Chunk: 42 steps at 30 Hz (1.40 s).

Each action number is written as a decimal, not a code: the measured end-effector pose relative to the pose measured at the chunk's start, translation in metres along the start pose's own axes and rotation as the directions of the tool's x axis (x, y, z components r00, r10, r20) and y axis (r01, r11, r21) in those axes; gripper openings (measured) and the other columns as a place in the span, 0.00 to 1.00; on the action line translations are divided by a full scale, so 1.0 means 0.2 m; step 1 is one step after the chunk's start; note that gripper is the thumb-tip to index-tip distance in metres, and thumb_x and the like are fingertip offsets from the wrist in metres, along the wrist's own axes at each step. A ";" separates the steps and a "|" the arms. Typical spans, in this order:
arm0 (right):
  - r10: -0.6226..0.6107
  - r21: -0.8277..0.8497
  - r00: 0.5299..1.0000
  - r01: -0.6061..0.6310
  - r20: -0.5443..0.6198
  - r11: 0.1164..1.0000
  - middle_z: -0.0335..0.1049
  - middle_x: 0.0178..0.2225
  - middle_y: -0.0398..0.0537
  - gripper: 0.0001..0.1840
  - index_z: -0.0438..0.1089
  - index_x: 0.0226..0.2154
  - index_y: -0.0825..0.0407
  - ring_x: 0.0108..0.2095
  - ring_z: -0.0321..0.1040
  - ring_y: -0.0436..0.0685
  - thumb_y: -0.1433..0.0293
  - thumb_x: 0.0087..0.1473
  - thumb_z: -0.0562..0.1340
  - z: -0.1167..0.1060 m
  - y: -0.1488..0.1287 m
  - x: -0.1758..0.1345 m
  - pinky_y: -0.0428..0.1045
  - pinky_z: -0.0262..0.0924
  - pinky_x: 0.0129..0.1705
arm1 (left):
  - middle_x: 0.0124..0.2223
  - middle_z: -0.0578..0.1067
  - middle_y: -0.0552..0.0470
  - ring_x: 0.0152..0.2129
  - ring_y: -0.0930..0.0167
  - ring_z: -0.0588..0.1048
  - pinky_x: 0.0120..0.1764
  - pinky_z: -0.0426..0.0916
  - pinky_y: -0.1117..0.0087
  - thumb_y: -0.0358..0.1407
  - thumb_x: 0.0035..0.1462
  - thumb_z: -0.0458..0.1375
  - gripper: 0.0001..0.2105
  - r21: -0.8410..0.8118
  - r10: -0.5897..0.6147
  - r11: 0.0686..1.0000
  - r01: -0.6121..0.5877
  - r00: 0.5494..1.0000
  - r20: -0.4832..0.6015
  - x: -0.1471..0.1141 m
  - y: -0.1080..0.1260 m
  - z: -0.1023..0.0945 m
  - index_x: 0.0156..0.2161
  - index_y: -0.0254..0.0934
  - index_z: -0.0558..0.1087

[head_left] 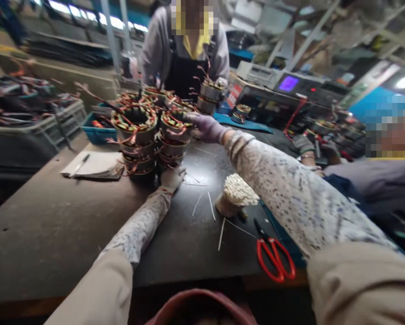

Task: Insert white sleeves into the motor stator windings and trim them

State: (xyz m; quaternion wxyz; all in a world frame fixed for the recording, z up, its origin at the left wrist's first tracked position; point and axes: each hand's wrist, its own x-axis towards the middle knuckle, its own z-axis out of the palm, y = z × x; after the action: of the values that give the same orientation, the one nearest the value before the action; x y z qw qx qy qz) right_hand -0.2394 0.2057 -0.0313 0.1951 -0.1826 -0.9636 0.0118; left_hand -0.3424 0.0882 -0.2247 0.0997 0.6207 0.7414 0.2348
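Two stacks of wound motor stators stand side by side on the dark table, a left stack and a right stack, with copper wires sticking out. My gloved left hand is low on the right stack, its fingers curled against the bottom stator. My right hand, in a purplish glove, grips the right side of the top stator of that stack; its fingertips are partly hidden and blurred. Nearer me are a bundle of thin white strips and red-handled scissors.
Loose white strips lie on the table. A notepad with a pen and a blue bin are at left. A person stands opposite; another person's gloved hand works at right near a tester. More stators stand behind.
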 end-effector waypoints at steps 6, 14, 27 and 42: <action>-0.025 -0.056 0.981 0.015 -0.194 0.998 0.70 0.50 0.53 0.20 0.66 0.51 0.58 0.52 0.67 0.56 0.70 0.56 0.58 -0.33 -0.49 -0.77 0.54 0.64 0.54 | 0.51 0.76 0.48 0.48 0.65 0.73 0.46 0.64 0.69 0.40 0.64 0.46 0.18 0.032 0.094 0.995 -0.095 0.994 0.048 -0.04 0.00 -0.03 0.55 0.43 0.70; 0.761 -0.231 0.631 -0.771 -0.151 0.594 0.75 0.45 0.54 0.15 0.73 0.43 0.53 0.46 0.72 0.57 0.70 0.56 0.55 0.10 -0.74 -1.94 0.51 0.66 0.49 | 0.62 0.65 0.51 0.60 0.63 0.60 0.61 0.53 0.61 0.44 0.60 0.52 0.22 -0.027 0.437 0.893 -0.449 0.854 0.282 -0.42 0.30 0.03 0.59 0.44 0.65; 0.876 -0.350 0.453 -0.803 0.164 0.481 0.70 0.46 0.61 0.16 0.73 0.44 0.56 0.48 0.67 0.63 0.69 0.55 0.57 0.20 -0.35 -1.62 0.53 0.61 0.45 | 0.51 0.73 0.43 0.49 0.56 0.70 0.49 0.65 0.61 0.47 0.51 0.60 0.34 0.055 0.191 0.976 -0.213 0.945 0.267 -0.51 0.66 0.09 0.61 0.37 0.59; 0.621 -0.168 0.759 -0.650 -0.197 0.741 0.69 0.51 0.58 0.18 0.70 0.48 0.57 0.54 0.62 0.64 0.69 0.57 0.56 0.08 -0.75 -2.00 0.60 0.59 0.57 | 0.51 0.74 0.46 0.47 0.59 0.72 0.50 0.65 0.63 0.43 0.50 0.61 0.32 -0.077 0.477 0.873 -0.481 0.810 0.341 -0.32 0.97 0.23 0.60 0.40 0.61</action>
State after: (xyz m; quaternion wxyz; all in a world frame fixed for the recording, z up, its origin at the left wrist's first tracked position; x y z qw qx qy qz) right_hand 0.0450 -0.0753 -0.1811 0.2187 -0.5217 -0.8235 -0.0439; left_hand -0.1397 0.0596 -0.1818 0.1631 0.8194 0.5330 0.1335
